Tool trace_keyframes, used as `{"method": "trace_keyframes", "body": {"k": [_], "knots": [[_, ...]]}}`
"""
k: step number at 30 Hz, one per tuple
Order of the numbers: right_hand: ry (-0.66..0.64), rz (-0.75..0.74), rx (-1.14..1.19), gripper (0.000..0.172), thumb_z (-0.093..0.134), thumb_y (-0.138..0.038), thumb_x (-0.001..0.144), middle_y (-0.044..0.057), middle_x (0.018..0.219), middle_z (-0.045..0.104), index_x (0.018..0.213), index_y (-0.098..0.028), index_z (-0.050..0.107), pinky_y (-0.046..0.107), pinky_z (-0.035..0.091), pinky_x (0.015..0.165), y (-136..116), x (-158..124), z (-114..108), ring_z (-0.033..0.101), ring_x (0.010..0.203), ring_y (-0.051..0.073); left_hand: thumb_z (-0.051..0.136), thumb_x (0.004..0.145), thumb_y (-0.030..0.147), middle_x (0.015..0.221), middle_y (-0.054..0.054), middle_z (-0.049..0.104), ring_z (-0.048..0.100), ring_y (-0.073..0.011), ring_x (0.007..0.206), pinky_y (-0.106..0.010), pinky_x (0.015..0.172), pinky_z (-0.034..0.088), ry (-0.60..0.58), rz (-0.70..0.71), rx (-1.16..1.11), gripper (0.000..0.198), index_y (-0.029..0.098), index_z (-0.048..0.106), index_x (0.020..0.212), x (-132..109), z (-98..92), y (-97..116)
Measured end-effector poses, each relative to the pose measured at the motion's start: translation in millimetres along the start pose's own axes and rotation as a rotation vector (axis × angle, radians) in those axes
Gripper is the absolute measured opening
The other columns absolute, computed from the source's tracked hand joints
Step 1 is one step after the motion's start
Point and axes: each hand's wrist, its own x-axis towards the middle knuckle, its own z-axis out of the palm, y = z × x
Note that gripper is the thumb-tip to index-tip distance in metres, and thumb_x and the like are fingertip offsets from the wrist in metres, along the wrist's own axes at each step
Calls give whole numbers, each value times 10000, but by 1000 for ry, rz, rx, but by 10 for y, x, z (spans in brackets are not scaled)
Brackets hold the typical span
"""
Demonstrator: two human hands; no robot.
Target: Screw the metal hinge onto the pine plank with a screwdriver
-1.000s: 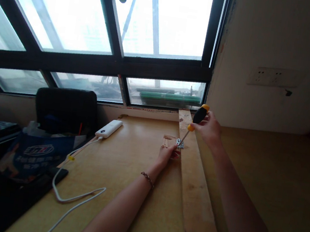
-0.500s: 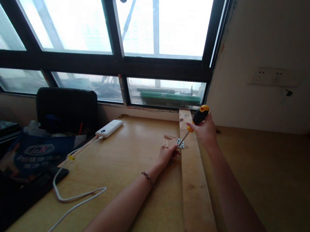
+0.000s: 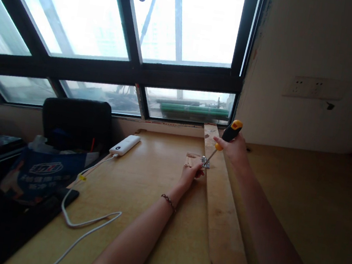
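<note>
My right hand (image 3: 235, 148) grips a screwdriver (image 3: 231, 132) with a black and yellow handle, tilted so its shaft runs down and left. The tip meets a silver metal hinge (image 3: 205, 163) lying on a long wooden board (image 3: 222, 208). Beside the tip, my left hand (image 3: 192, 172) is closed, its fingertips pinched at the hinge's near-left edge; what they hold there is too small to make out. A short wooden piece (image 3: 191, 159) lies left of the board, against the hinge.
A white power bank (image 3: 125, 145) with a white cable (image 3: 89, 227) lies at the table's left. Beyond that edge stand a black chair (image 3: 75, 122) and a blue bag (image 3: 46, 175). The window (image 3: 184, 76) rises behind the table (image 3: 143, 180); a wall socket (image 3: 306, 87) is at right.
The screwdriver handle has turned and leaned slightly right, with my right hand's fingers shifting on it. My left hand stays at the hinge. The view has moved slightly.
</note>
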Motion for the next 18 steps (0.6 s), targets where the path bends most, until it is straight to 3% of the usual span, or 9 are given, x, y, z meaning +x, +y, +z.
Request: {"method": "trace_keyframes", "body": {"k": [2, 4, 7, 10, 15, 18], "knots": [[44, -5, -157, 441, 720, -404, 472, 36, 742, 607, 784, -184, 501, 364, 475, 648, -3, 10, -43, 604, 733, 238, 591, 650, 417, 473, -24, 550, 427, -71, 373, -188, 384, 272, -1, 3, 0, 300, 121, 556, 617, 0, 0, -2], [47, 2, -163, 479, 729, -381, 464, 34, 738, 617, 838, -187, 502, 356, 480, 640, -24, 15, -66, 612, 713, 233, 583, 655, 417, 469, -20, 544, 419, -68, 370, -190, 385, 266, -9, 12, -1, 298, 125, 546, 606, -6, 2, 3], [-35, 2, 60, 582, 706, -336, 502, 24, 796, 637, 1001, -204, 437, 325, 493, 639, -45, 16, -43, 628, 710, 200, 570, 665, 418, 470, -13, 540, 415, -67, 372, -189, 386, 258, -24, 24, -1, 295, 130, 540, 613, -19, 8, 20], [-94, -12, 189, 559, 663, -331, 551, 32, 891, 633, 1028, -216, 396, 321, 497, 662, -29, 20, -4, 631, 749, 184, 570, 667, 411, 471, -10, 540, 416, -69, 373, -190, 384, 252, -23, 33, -7, 284, 133, 536, 623, -25, 15, 31], [32, -27, -142, 510, 719, -372, 472, 52, 851, 616, 882, -199, 470, 348, 489, 647, 2, 32, -51, 621, 730, 224, 573, 663, 391, 453, -8, 530, 403, -68, 360, -196, 380, 255, -5, 21, -6, 272, 135, 522, 585, -11, 12, 14], [36, -3, -61, 549, 702, -344, 501, 49, 859, 621, 961, -203, 438, 331, 491, 627, -7, 33, -66, 630, 694, 209, 571, 671, 393, 452, -10, 530, 401, -66, 359, -196, 379, 251, -12, 43, -6, 280, 134, 525, 575, -7, 9, 8]]}}
